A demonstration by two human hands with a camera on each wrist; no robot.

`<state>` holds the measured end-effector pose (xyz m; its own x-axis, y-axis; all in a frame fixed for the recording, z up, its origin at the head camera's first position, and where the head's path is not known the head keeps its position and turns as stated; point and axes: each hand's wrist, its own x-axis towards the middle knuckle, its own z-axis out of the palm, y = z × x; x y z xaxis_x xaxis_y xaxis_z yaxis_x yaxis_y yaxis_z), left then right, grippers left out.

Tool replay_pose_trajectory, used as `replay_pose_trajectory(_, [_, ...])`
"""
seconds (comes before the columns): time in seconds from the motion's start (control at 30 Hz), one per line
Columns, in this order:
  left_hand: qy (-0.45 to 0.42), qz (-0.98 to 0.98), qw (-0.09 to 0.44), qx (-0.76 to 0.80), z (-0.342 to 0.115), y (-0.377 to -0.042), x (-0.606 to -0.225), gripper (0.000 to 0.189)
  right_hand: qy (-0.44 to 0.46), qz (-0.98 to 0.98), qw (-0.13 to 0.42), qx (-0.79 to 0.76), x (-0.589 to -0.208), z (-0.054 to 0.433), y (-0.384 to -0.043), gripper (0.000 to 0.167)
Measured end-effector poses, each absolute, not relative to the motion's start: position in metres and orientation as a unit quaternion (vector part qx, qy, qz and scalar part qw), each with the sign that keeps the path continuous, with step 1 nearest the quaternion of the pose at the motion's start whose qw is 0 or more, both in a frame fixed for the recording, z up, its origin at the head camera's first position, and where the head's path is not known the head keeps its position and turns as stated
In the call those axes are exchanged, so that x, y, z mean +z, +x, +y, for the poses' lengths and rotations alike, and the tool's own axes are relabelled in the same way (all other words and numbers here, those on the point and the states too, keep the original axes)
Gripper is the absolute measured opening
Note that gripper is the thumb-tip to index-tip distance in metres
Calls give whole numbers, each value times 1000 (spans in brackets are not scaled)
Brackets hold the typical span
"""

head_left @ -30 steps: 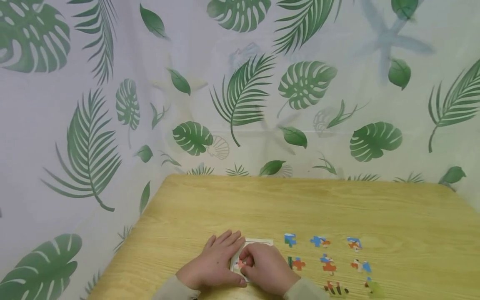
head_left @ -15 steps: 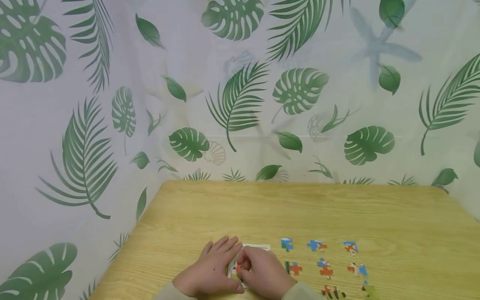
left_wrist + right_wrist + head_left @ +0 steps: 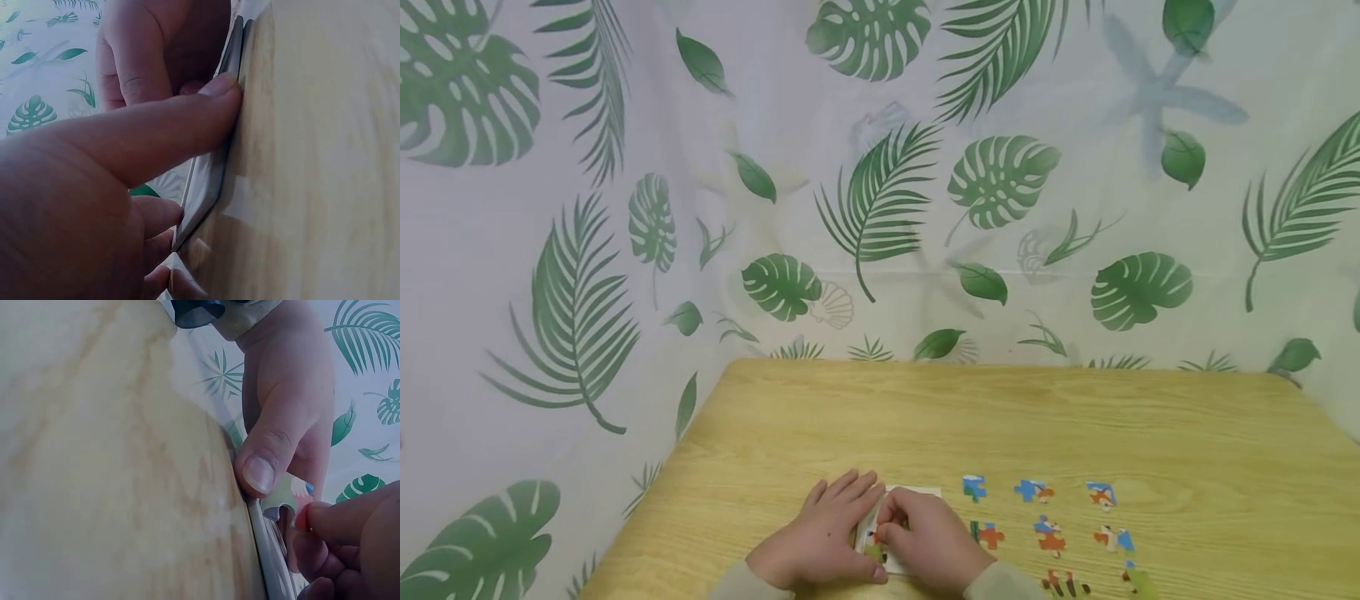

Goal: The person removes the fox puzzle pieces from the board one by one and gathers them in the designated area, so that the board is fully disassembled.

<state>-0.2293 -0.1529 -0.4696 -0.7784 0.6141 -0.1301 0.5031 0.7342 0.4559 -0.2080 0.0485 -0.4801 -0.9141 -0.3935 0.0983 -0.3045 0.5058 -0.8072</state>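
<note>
A pale puzzle tray (image 3: 917,489) lies on the table under both my hands. My left hand (image 3: 827,537) rests along its left side, fingers straight and spread, thumb pressing the near edge, as the left wrist view shows. With thumb and index finger, my right hand (image 3: 928,537) pinches a puzzle piece (image 3: 302,519) over the tray's left part. Only the red edge of that piece is visible; my fingers hide most of it. A green and dark piece (image 3: 874,550) shows in the tray's near left corner, between the two hands.
Several loose jigsaw pieces lie in rows right of the tray, among them a blue and green piece (image 3: 973,488), an orange one (image 3: 991,536) and a green one (image 3: 1141,582). The wooden table (image 3: 1000,408) meets a leaf-patterned curtain (image 3: 887,317) at the back and left.
The head view has shifted slightly. My right fingertips have moved a little on the tray, and more of the green piece shows below them. My left hand stays at the tray's edge.
</note>
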Motion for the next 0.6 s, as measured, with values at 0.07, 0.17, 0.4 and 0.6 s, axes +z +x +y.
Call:
replay_pose_trajectory(0.07, [305,921,136,201,-152,-231,-471,106,-195,863,56,-462,-479,50,-208,13])
replay_pose_trajectory(0.17, [303,920,142,203,-152,-230,-473,107,-184,856,76,-476,-477,53,-207,11])
replay_pose_trajectory(0.4, [292,920,152,211,-152,-227,-474,106,-181,851,101,-482,-470,57,-203,10])
replay_pose_trajectory(0.6, [295,924,143,195,-151,-230,-469,106,-198,860,99,-460,-459,72,-201,11])
